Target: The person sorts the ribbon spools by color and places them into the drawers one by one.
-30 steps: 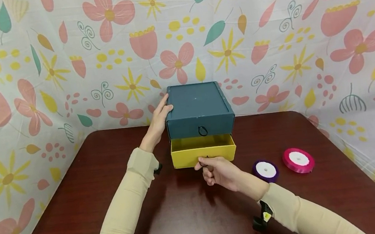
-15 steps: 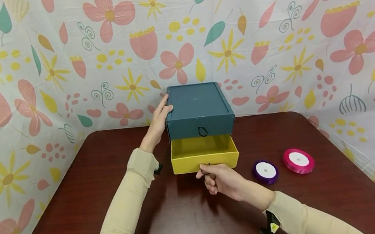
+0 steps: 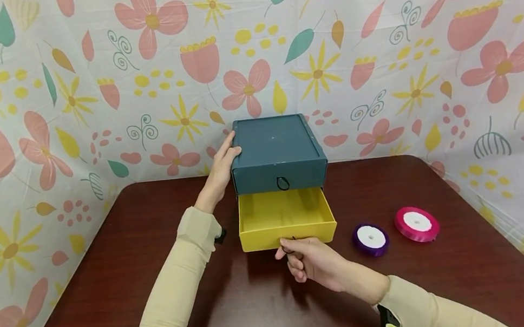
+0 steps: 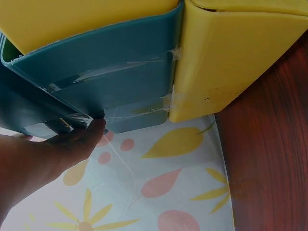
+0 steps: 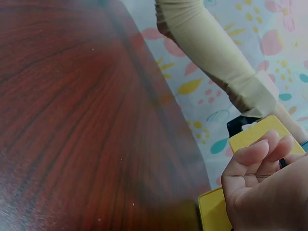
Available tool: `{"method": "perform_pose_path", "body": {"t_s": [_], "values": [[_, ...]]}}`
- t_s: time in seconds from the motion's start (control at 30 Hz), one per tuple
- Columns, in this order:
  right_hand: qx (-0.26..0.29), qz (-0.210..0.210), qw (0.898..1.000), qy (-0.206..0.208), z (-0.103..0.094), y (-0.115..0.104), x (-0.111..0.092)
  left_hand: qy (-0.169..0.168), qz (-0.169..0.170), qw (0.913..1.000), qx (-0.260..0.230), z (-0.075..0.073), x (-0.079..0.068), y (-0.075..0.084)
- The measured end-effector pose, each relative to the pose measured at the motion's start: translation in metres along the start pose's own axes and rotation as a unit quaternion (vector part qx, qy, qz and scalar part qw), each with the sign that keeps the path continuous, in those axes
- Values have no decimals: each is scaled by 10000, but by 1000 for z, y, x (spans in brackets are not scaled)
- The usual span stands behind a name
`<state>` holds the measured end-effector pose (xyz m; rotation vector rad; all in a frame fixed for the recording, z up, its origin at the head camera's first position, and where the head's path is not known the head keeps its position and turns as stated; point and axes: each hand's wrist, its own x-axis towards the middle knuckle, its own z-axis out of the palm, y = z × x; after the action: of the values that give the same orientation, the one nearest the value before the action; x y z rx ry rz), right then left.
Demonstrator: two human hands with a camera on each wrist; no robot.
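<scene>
A two-tier drawer box stands at the back of the table. Its dark teal upper part (image 3: 271, 140) has a closed front with a black loop. Below it, the yellow drawer (image 3: 257, 241) is pulled well out, with nothing visible inside. My left hand (image 3: 221, 169) rests against the teal left side, fingers extended along it; the left wrist view shows the fingertips at the taped teal wall (image 4: 139, 72). My right hand (image 3: 315, 261) pinches the drawer's black loop pull (image 3: 289, 247) between thumb and index finger, other fingers curled, just in front of the drawer.
Right of the drawer lie a purple ribbon spool (image 3: 371, 238) and, farther right, a pink ribbon spool (image 3: 416, 223). The dark wooden table (image 3: 151, 220) meets a flower-printed cloth (image 3: 346, 6) behind and at both sides.
The yellow drawer has slid out toward me, showing more of its inside. My right hand has moved nearer with the loop; the left hand has kept its place.
</scene>
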<state>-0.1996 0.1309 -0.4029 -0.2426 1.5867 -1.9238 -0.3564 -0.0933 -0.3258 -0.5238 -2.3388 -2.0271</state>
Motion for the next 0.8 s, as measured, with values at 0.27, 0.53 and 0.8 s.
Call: {"method": "perform_pose_path", "body": {"t_s": [0.27,0.53,0.8], "values": [[20,8,10000,-96,3,3,-6,-68,-6,10000,-24,-1,-1,2],[47,24,9999,-138,7,5,-13,-176,-79,9998,47,2,-21,30],[-44,67,9999,-116,11,7,-20,-158,-61,9998,83,3,-21,30]]}}
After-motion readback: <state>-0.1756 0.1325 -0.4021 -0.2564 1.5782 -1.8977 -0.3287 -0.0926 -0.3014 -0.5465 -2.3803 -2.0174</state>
